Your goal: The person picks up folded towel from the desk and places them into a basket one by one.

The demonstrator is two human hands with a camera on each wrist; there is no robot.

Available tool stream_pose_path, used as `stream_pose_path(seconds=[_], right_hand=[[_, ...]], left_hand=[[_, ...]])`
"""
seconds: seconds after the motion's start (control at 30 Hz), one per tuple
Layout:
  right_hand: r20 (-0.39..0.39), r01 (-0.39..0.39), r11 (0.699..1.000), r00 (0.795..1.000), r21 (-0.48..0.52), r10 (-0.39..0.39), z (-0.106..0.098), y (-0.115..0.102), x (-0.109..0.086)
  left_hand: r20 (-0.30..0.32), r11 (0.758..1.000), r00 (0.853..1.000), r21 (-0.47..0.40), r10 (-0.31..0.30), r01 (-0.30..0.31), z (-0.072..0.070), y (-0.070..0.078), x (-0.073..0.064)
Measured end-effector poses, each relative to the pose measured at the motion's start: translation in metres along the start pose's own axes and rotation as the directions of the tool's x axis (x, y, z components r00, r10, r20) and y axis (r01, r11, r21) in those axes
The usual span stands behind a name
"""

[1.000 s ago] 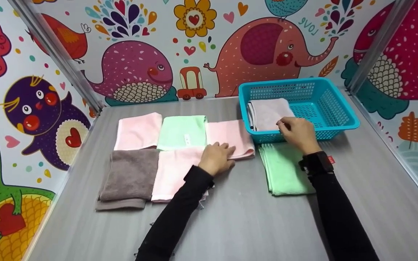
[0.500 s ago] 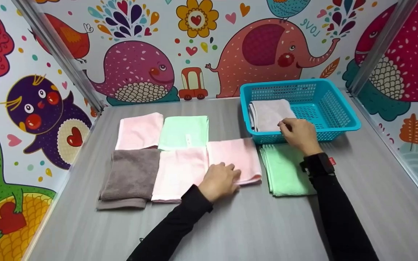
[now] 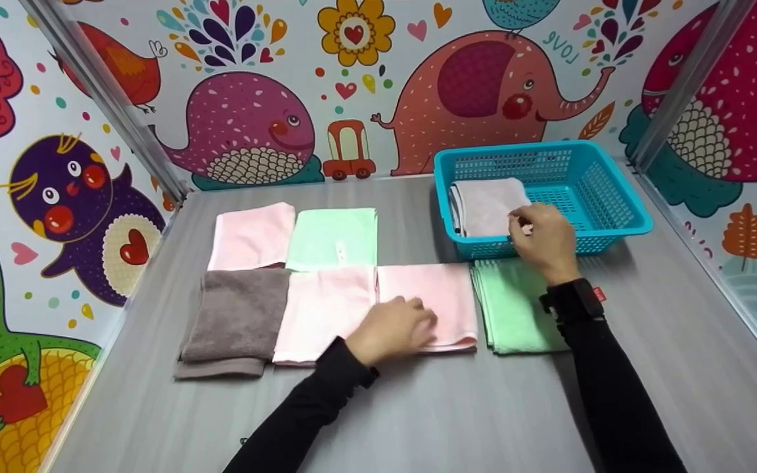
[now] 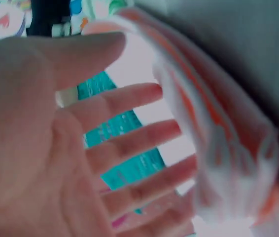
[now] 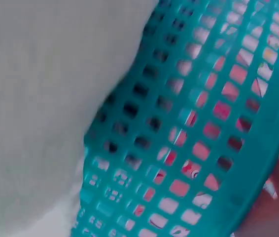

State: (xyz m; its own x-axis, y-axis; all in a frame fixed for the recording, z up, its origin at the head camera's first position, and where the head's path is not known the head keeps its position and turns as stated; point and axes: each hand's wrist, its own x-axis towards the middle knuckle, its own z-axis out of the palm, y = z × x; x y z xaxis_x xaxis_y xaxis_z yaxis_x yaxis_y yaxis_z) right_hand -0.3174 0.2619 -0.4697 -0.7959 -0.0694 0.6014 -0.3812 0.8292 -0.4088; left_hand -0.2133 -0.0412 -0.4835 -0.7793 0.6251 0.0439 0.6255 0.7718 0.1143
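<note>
In the head view my left hand (image 3: pixel 391 330) is over the left part of a folded pink towel (image 3: pixel 451 299), slightly blurred. The left wrist view shows its fingers (image 4: pixel 124 145) spread and relaxed near the towel's layered edge (image 4: pixel 218 128); whether they touch it cannot be told. My right hand (image 3: pixel 545 242) hangs over the near rim of a blue plastic basket (image 3: pixel 615 226), fingers loosely curled, with nothing clearly held. Beneath it in the basket lies a folded greyish towel (image 3: pixel 487 203). The basket wall (image 5: pixel 179 148) partly hides that hand in the right wrist view.
Left of the pink towel lie a pale pink towel (image 3: pixel 326 305), a grey-brown towel (image 3: pixel 240 312), another pink towel (image 3: pixel 253 236) and a mint green towel (image 3: pixel 332 240). A green towel (image 3: pixel 516 312) lies before the basket. Cartoon-printed walls (image 3: pixel 378 79) border the table (image 3: pixel 444 414).
The pink towel has slid toward me, from beside the mint green towel to beside the pale pink one. My left hand moved nearer with it; the right hand stays almost still.
</note>
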Motion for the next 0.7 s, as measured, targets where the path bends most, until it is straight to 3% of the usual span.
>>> stream_pose_path(seconds=[0.07,0.17,0.23,0.3,0.33,0.37,0.4,0.47,0.53,0.6,0.7], right_hand=[[-0.100,0.003,1.000,0.995,0.007,-0.002,-0.005,-0.009,-0.002],[-0.157,0.025,1.000,0.987,-0.004,-0.025,-0.016,-0.026,-0.004],[-0.101,0.037,0.999,0.994,0.004,-0.037,-0.021,-0.038,-0.006],[0.045,0.017,0.999,0.999,0.032,-0.018,-0.023,-0.048,-0.010],[0.144,-0.002,0.999,0.990,0.048,-0.005,-0.021,-0.052,-0.013],[0.247,-0.029,0.998,0.969,0.063,0.013,-0.018,-0.055,-0.016],[0.362,-0.067,0.995,0.931,0.072,0.037,-0.014,-0.057,-0.020],[0.550,-0.128,0.989,0.832,0.070,0.069,-0.004,-0.059,-0.027],[0.656,-0.159,0.986,0.750,0.053,0.086,0.007,-0.059,-0.033],[0.702,-0.165,0.985,0.707,0.042,0.088,0.015,-0.058,-0.038],[0.714,-0.146,0.988,0.696,0.039,0.075,0.024,-0.060,-0.041]], left_hand=[[-0.056,0.993,0.995,-0.087,-0.079,0.073,-0.002,-0.012,0.003],[-0.122,0.964,0.967,-0.171,-0.224,0.202,-0.003,-0.028,0.004],[-0.122,0.949,0.952,-0.184,-0.280,0.256,-0.002,-0.035,0.004],[-0.113,0.943,0.949,-0.195,-0.296,0.271,0.000,-0.038,0.003],[-0.107,0.942,0.949,-0.200,-0.296,0.271,0.001,-0.039,0.003],[-0.105,0.942,0.950,-0.204,-0.292,0.267,0.002,-0.038,0.003],[-0.105,0.943,0.951,-0.201,-0.290,0.265,0.004,-0.038,0.003],[-0.109,0.946,0.952,-0.189,-0.285,0.262,0.006,-0.035,0.002],[-0.103,0.946,0.952,-0.186,-0.287,0.265,0.008,-0.032,0.002],[-0.089,0.944,0.954,-0.193,-0.288,0.267,0.010,-0.029,0.002],[-0.062,0.937,0.955,-0.220,-0.289,0.270,0.012,-0.025,0.005]])
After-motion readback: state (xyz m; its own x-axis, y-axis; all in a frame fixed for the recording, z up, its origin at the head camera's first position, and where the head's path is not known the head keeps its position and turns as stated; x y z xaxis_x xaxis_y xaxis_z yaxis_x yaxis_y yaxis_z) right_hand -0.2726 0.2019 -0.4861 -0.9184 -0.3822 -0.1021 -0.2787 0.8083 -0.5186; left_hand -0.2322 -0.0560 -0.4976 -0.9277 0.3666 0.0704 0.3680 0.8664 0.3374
